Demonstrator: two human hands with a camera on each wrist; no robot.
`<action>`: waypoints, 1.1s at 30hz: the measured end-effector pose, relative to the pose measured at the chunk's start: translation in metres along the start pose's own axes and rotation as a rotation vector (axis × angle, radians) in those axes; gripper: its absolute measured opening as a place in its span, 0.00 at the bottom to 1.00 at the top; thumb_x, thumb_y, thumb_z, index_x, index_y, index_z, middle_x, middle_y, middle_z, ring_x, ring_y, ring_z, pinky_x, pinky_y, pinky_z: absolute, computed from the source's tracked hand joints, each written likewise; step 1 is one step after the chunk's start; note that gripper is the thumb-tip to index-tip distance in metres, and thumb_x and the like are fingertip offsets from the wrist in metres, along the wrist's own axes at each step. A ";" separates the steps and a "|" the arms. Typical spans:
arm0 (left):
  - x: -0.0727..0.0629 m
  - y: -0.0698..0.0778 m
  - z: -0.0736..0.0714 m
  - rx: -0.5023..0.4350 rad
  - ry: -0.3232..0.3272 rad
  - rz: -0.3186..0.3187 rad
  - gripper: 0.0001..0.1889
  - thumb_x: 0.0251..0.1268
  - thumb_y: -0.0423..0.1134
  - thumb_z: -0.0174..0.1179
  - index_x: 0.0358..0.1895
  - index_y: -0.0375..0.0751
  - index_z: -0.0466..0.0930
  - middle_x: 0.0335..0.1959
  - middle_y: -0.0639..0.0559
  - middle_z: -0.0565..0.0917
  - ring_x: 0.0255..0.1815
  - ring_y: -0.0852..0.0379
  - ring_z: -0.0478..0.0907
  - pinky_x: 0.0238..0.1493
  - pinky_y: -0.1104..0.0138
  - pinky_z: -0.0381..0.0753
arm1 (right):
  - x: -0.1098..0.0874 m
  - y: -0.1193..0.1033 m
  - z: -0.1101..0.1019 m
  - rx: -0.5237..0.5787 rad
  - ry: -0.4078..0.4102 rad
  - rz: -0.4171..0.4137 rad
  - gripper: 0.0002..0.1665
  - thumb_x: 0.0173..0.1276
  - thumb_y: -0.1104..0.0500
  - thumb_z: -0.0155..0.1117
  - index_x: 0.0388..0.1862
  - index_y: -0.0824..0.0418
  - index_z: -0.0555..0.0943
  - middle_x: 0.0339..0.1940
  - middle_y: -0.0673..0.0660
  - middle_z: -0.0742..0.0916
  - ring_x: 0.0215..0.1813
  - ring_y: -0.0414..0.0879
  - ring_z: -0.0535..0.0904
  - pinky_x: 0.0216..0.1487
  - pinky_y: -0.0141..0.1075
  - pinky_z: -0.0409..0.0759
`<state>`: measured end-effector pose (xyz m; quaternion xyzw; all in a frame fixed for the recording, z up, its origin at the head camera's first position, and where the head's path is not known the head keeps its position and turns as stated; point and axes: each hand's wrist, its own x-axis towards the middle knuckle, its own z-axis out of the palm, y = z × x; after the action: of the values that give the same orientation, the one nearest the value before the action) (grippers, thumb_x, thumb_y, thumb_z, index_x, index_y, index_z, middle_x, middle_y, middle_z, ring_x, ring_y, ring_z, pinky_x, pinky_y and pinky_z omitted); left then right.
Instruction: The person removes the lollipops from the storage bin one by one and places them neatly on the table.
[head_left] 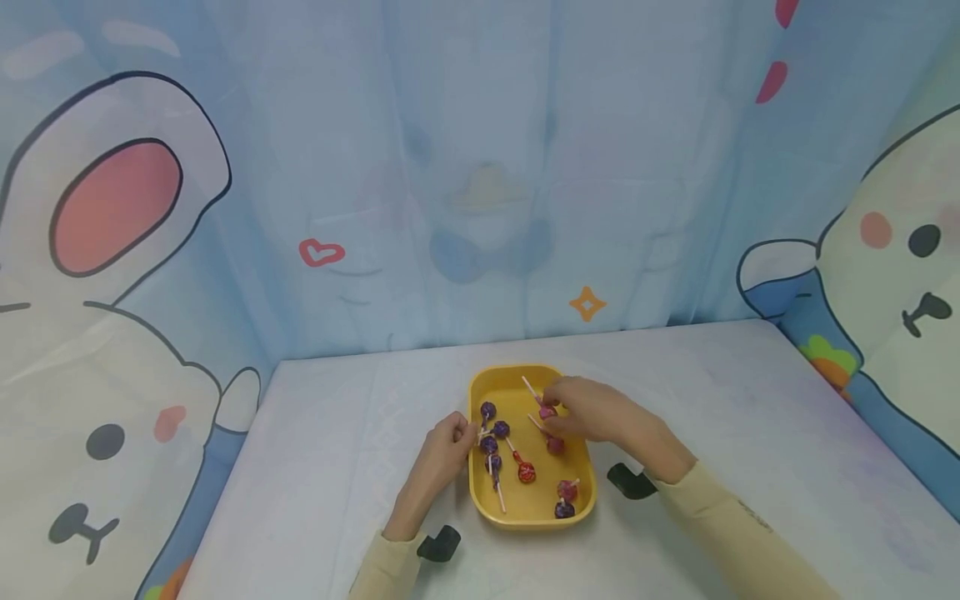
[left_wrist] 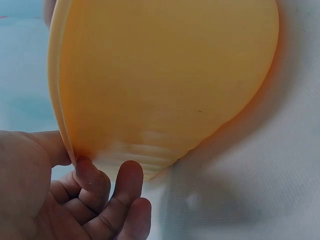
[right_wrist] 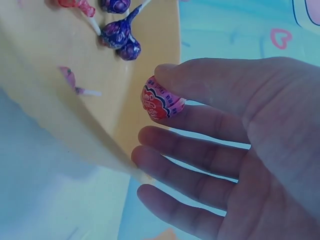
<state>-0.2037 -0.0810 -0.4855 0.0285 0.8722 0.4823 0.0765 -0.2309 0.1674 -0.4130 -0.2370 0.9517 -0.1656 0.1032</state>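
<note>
A yellow tray (head_left: 517, 508) with rounded corners holds several wrapped lollipops. At its left side, my left hand (head_left: 442, 458) pinches the rim between thumb and finger; the left wrist view shows the tray wall (left_wrist: 170, 75) from outside, with the other fingers curled below. Over the right part of the tray, my right hand (head_left: 600, 412) pinches the wrapped head of a pink lollipop (right_wrist: 157, 102) between thumb and index finger, its other fingers spread. Just below that hand is another pinkish lollipop (head_left: 555, 446). Purple lollipops (head_left: 489, 445) cluster along the left wall, beside a red lollipop (head_left: 527, 472).
In the tray's near right corner lie a pinkish lollipop (head_left: 567, 490) and a dark purple one (head_left: 564, 509). The tray stands on a white-covered table (head_left: 360, 433). Behind it hangs a blue cartoon curtain (head_left: 480, 108), meeting the table's far edge.
</note>
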 end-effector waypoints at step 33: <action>0.001 -0.002 0.001 0.007 0.003 0.004 0.11 0.77 0.44 0.52 0.35 0.43 0.71 0.23 0.55 0.71 0.23 0.59 0.68 0.23 0.70 0.66 | -0.020 0.035 -0.009 -0.021 0.051 0.036 0.10 0.67 0.55 0.71 0.44 0.57 0.84 0.40 0.51 0.86 0.45 0.49 0.81 0.50 0.45 0.84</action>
<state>-0.2044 -0.0809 -0.4876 0.0298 0.8740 0.4793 0.0740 -0.2305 0.2083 -0.4148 -0.2164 0.9599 -0.1599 0.0793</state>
